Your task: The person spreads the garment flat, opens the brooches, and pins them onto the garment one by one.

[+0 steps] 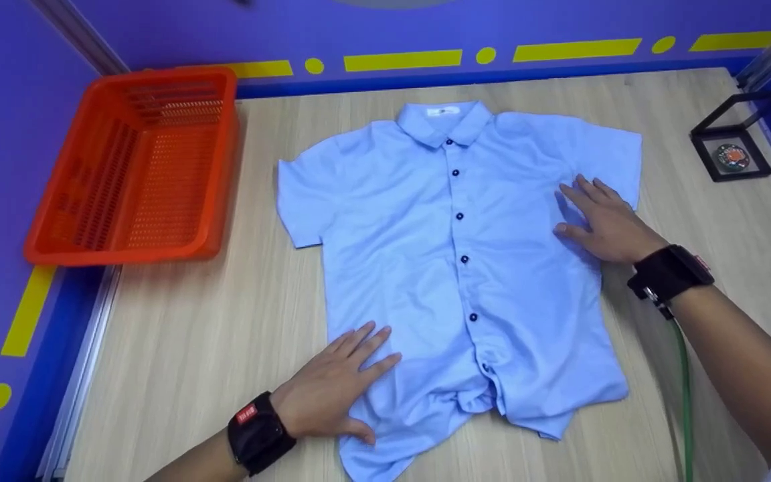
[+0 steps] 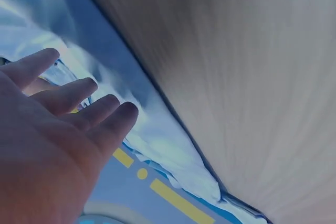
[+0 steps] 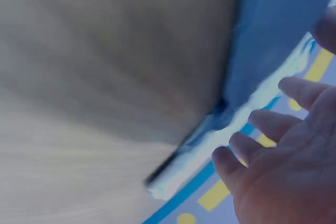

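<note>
A light blue short-sleeved shirt (image 1: 399, 268) with dark buttons lies front up on the table, collar toward the back wall. Its lower hem is rumpled and partly folded under. Over the shirt's lower left side is my left hand (image 1: 332, 385), fingers spread and fairly straight. My right hand (image 1: 606, 224) reaches over the right side near the sleeve, its fingers extended too. Neither hand grips the cloth. In the left wrist view the fingers (image 2: 113, 116) stretch out beside the shirt's edge, and the right wrist view shows the right hand's palm (image 3: 294, 182) in the same way.
An orange plastic basket (image 1: 218, 221) stands at the back left of the wooden table (image 1: 225, 335). At the back right sits a small black frame (image 1: 717, 167) holding a round disc. Blue walls border the table, and a green cable (image 1: 685, 402) hangs from the right wristband.
</note>
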Action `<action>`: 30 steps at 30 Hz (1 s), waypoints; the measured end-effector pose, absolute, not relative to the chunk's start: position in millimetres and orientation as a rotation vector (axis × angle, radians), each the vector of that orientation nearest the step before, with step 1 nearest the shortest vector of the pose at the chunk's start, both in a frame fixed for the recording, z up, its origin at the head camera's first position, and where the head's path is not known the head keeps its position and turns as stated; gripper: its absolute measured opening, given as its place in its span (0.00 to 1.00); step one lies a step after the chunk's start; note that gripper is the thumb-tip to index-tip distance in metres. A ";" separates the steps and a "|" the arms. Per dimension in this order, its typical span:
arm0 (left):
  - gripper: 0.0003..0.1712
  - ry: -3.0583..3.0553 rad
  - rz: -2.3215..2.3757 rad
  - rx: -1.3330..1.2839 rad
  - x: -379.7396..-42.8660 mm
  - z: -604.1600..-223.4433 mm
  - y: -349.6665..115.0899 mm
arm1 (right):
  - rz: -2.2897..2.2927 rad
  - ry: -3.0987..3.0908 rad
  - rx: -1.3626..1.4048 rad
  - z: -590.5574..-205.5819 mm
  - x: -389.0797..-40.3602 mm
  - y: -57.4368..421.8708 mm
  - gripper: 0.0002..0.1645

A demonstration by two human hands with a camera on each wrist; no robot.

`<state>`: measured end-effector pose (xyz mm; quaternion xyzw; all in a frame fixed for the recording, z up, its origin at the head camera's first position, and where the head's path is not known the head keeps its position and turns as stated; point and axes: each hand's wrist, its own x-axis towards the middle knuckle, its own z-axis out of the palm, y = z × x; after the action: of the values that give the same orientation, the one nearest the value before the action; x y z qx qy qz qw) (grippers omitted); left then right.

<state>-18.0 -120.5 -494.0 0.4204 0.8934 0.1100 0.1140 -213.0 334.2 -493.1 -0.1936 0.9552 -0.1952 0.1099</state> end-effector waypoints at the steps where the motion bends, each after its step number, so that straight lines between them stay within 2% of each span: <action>1: 0.63 2.627 0.336 1.222 -20.3 -493.3 -120.9 | -0.578 2.815 -0.580 -491.6 -208.1 332.8 0.43; 9: 0.55 2.719 0.353 1.066 -38.5 -490.7 -127.3 | -0.573 2.842 -0.772 -487.5 -152.0 319.3 0.43; 13: 0.55 2.732 0.333 1.028 -43.7 -489.4 -129.9 | -0.578 2.823 -0.837 -485.6 -122.2 317.6 0.45; 20: 0.65 2.711 0.314 0.979 -41.4 -495.6 -130.9 | -0.561 2.721 -0.913 -491.0 -81.5 331.5 0.62; 25: 0.71 2.706 0.294 0.970 -43.0 -498.4 -131.7 | -0.524 2.748 -1.023 -502.8 -68.8 342.4 0.76; 30: 0.72 2.700 0.280 0.971 -45.9 -497.9 -132.1 | -0.528 2.776 -1.031 -506.3 -61.3 348.7 0.82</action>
<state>-45.9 -132.1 -497.9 0.3340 0.9287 0.0964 0.1291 -61.3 348.7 -506.3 -0.3419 0.9209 -0.1750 0.0669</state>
